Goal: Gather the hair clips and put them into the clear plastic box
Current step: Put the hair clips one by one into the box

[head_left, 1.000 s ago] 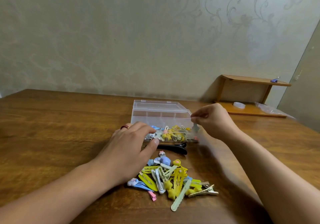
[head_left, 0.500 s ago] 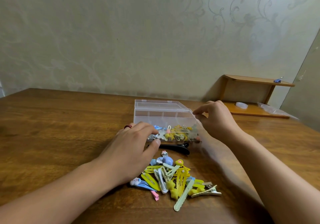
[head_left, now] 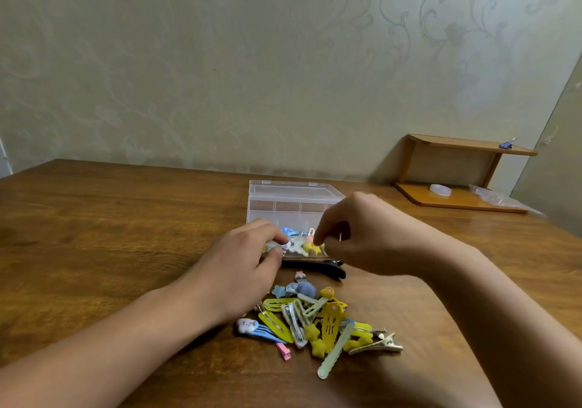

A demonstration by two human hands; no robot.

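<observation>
The clear plastic box (head_left: 293, 206) stands mid-table with its lid raised at the back and several coloured hair clips (head_left: 304, 245) inside along the front. My left hand (head_left: 242, 262) pinches the box's front left edge between thumb and fingers. My right hand (head_left: 359, 234) hangs over the box's right part, fingers curled down, a fingertip touching the clips inside; whether it holds one is hidden. A long black clip (head_left: 315, 267) lies just in front of the box. A pile of yellow, green, blue and pink hair clips (head_left: 318, 319) lies nearer to me.
A small wooden shelf (head_left: 456, 187) stands at the back right against the wall, with a round white thing and a plastic bag on its base. The wooden table (head_left: 110, 234) stretches to the left.
My right hand moved left from the box's right corner to over the box, and its fingers curled down onto the clips inside. My left hand stayed at the front left edge.
</observation>
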